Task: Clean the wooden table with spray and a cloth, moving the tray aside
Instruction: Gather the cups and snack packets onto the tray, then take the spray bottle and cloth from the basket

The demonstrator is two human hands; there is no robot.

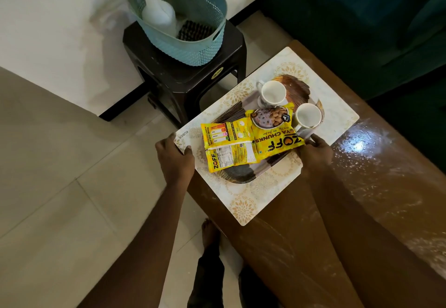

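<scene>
A white rectangular tray with gold flower patterns lies on the end of the brown wooden table, its left corner hanging past the table edge. On it sit two yellow snack packets and two white cups. My left hand grips the tray's left corner, thumb on top. My right hand holds the tray's right side beside the nearer cup. A white spray bottle with a pink and blue head stands in a teal basket. No cloth is visible.
The basket sits on a dark plastic stool against the white wall, just left of the table's end. A dark green sofa runs behind the table. Pale floor tiles spread to the left. A bare foot stands by the table edge.
</scene>
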